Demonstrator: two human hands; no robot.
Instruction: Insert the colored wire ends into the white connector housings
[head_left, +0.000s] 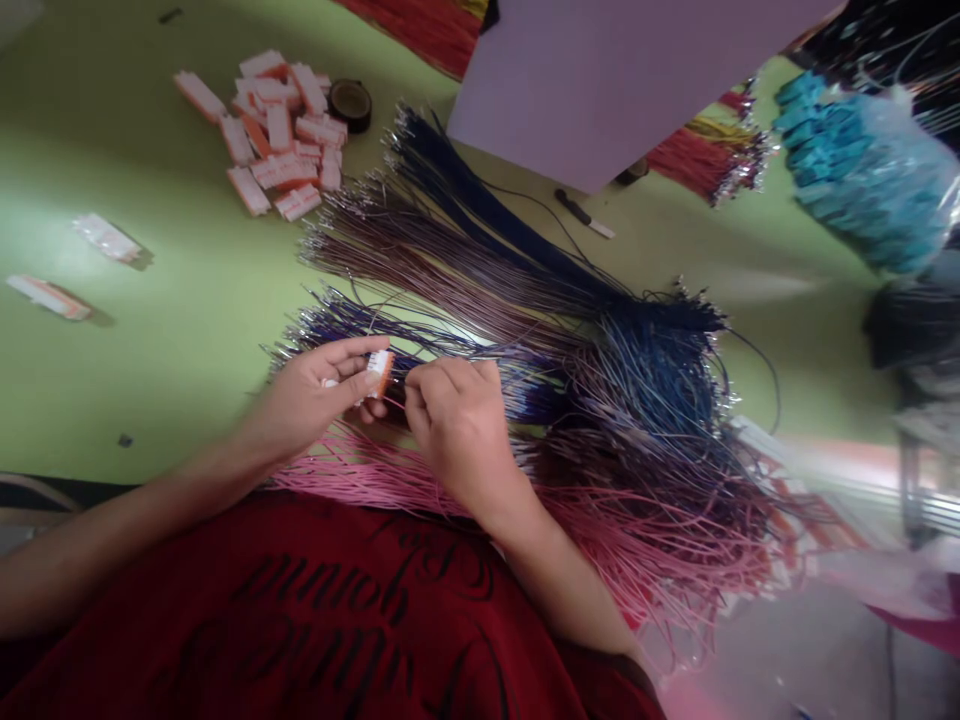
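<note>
My left hand (311,395) pinches a small white and orange connector (380,370) between thumb and fingers. My right hand (457,420) is closed just to its right, its fingertips pinching a thin wire end that meets the connector. Both hands hover over fanned bundles of wires on a green table (150,330): pink wires (600,520) nearest me, purple-blue wires (465,350) under the hands, brown wires (420,260) and dark blue wires (465,190) farther back.
A pile of white and orange connectors (277,130) lies at the far left, with a dark tape roll (350,103) beside it. Two loose connectors (49,297) sit at the left. A pale board (600,70), red wires (697,160) and a bag of turquoise parts (862,170) stand behind.
</note>
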